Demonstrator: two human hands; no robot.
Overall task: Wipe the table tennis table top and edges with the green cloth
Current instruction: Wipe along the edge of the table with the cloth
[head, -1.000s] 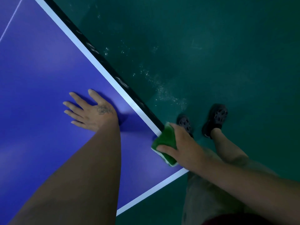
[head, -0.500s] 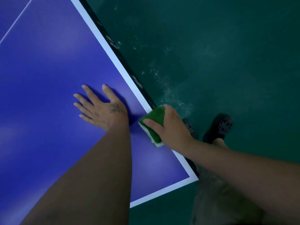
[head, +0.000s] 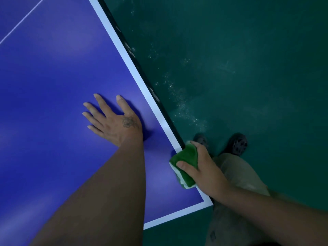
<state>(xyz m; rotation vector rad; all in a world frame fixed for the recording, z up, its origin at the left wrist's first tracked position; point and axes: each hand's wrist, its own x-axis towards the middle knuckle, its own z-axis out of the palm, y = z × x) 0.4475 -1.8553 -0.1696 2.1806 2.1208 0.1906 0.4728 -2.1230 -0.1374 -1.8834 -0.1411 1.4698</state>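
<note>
Table top (head: 53, 86), 9 o'clock: smooth blue finish with a soft sheen; its dark side edge (head: 130, 50) carries pale scuffed patches. Green cloth (head: 186, 157), 5 o'clock: soft napped fabric, white backing. Floor (head: 248, 68), 2 o'clock: matt green, speckled with pale grit.

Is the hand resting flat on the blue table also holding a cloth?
No, the left hand lies flat and bare; the right hand grips the green cloth.

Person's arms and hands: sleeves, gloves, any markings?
Left forearm and right forearm are bare, no sleeves in view. No gloves, rings or watch visible on left hand or right hand. The left hand's back has a small dark flower-like tattoo.
</note>
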